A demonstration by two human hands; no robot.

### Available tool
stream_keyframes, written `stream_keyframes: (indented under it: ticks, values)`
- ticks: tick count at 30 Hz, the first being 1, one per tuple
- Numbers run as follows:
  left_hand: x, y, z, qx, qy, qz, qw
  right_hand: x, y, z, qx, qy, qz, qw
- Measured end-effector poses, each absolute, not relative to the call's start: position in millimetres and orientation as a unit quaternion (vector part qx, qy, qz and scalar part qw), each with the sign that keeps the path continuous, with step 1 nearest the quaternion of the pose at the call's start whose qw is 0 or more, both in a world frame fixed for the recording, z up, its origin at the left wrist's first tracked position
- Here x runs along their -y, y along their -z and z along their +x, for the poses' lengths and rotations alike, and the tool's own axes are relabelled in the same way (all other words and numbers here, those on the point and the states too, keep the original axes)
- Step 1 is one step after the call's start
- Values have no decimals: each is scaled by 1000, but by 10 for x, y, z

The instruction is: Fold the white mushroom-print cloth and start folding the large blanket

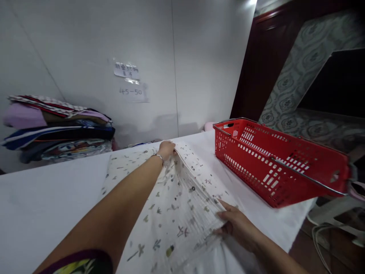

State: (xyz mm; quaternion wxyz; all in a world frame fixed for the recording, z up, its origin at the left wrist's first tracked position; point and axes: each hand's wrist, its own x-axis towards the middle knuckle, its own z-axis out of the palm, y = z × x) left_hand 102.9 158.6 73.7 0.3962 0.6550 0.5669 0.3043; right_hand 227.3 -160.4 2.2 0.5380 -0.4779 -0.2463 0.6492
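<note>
A thin white cloth (168, 213) printed with small leaf and plant shapes lies across the white-covered table, partly lifted into a fold. At its far edge, my left hand (167, 149), with a bracelet at the wrist, is closed on the fabric. My right hand (232, 219) pinches the cloth's right edge nearer to me, thumb and fingers on either side of it. Between the two hands the edge runs fairly straight, with wrinkles below it. The near end of the cloth goes out of view at the bottom.
A red plastic basket (245, 152) with metal handles stands on the table (42, 201) at the right. Folded clothes (62, 127) are stacked at the back left. Paper notes (132, 92) hang on the white wall behind. A white stool (333, 213) is at the lower right.
</note>
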Motion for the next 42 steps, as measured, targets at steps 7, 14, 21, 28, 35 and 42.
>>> stream_keyframes:
  ticks: [7, 14, 21, 28, 35, 42]
  values:
    - [-1700, -682, 1569, -533, -278, 686, 409, 1597, -91, 2682, 246, -617, -497, 559]
    - [-1342, -428, 1663, -489, -199, 697, 485, 1677, 103, 2887, 273, -581, -588, 492]
    - [-652, -194, 1011, -458, -124, 733, 487, 1666, 233, 2948, 319, -522, -663, 431]
    - [484, -109, 78, -389, -33, 842, 371, 1560, 257, 3013, 374, -470, -722, 343]
    - [1198, 32, -145, -300, -32, 916, 263, 1459, -27, 3104, 398, -437, -738, 324]
    - [1288, 176, -195, -305, -38, 941, 143, 1451, -34, 3219, 417, -338, -799, 272]
